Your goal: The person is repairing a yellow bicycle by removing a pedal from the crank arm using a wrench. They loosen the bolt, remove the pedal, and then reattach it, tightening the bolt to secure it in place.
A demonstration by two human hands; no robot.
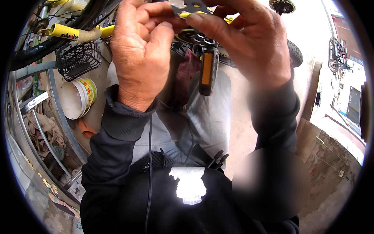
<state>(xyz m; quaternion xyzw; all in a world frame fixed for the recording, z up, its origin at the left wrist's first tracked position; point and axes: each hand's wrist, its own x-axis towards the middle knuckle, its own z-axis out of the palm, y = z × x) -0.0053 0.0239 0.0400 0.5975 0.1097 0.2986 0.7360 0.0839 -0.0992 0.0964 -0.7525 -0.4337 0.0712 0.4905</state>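
Observation:
My right hand (253, 43) is raised at the top of the view and pinches a thin, flat grey metal plate (193, 7) with notched edges. It looks like a flat multi-wrench; its upper end is cut off by the picture's edge. Beside it is my left hand (142, 54), fingers curled toward the plate's left end and thumb bent close to them. Whether anything sits between those fingers is hidden. Just below the hands, a black bicycle pedal (207, 72) with an orange reflector hangs in front of a crank and chainring (191, 37).
A yellow bicycle frame tube (64, 32) and a black wheel (29, 54) fill the upper left. Beneath them are a black wire basket (80, 58) and a white bucket (74, 99). A metal rack (62, 105) stands at the left. Another small wheel (295, 54) lies beyond my right wrist.

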